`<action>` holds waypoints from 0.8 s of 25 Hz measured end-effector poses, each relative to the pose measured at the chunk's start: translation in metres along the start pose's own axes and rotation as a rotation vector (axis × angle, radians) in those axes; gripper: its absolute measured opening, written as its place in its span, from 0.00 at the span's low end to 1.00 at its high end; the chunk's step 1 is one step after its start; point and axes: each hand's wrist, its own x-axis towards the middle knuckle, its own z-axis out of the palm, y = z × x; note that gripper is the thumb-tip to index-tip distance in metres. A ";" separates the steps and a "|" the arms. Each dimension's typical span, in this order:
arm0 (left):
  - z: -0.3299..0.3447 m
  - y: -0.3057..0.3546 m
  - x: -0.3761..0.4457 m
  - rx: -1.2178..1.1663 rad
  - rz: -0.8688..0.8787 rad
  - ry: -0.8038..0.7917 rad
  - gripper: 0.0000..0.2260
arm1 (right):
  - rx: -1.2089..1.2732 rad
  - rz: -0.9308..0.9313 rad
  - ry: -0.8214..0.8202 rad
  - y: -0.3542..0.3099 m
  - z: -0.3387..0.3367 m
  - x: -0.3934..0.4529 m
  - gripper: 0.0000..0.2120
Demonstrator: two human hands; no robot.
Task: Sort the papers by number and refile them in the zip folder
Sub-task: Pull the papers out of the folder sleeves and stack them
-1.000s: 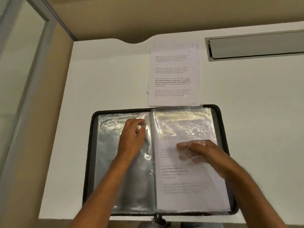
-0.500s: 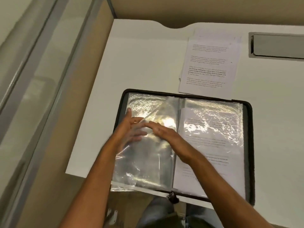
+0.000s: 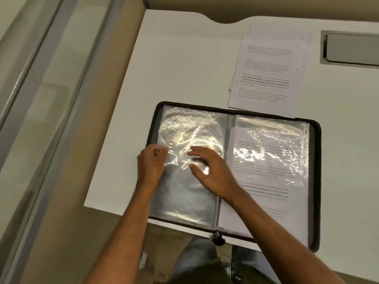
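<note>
Head view: zip folder (image 3: 314, 181) open on tabletop (image 3: 184, 58). Left hand (image 3: 150, 163) pinching empty sleeve (image 3: 184, 197); right hand (image 3: 209, 171) spread on it. Papers (image 3: 268, 72) stacked beyond. Risk: creased or torn sleeve from uneven pull.

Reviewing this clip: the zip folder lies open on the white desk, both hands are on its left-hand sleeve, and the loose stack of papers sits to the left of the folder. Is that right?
Not quite. The head view shows the loose stack of papers lying beyond the zip folder, past its far right corner, not to its left. The rest holds: the folder lies open on the white desk, and the left hand and right hand are both on its left-hand sleeve.
</note>
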 end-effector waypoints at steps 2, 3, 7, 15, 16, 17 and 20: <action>0.011 0.000 -0.006 0.129 0.106 0.083 0.02 | -0.080 -0.053 0.163 0.012 -0.019 -0.003 0.18; 0.018 0.001 -0.011 0.218 0.168 0.144 0.08 | -0.152 -0.057 0.223 0.018 -0.031 -0.005 0.18; 0.045 0.001 -0.022 0.612 0.341 0.292 0.24 | -0.368 0.016 0.392 0.053 -0.083 -0.022 0.22; 0.117 0.045 -0.043 0.625 0.725 -0.217 0.18 | -0.678 0.220 0.525 0.108 -0.170 -0.053 0.35; 0.126 0.053 -0.043 0.625 0.757 -0.244 0.19 | -0.755 0.265 0.525 0.113 -0.175 -0.054 0.36; 0.134 0.062 -0.042 0.630 0.783 -0.263 0.19 | -0.819 0.302 0.529 0.117 -0.178 -0.055 0.37; 0.158 0.089 -0.035 0.631 0.834 -0.280 0.21 | -0.948 0.312 0.549 0.127 -0.175 -0.059 0.31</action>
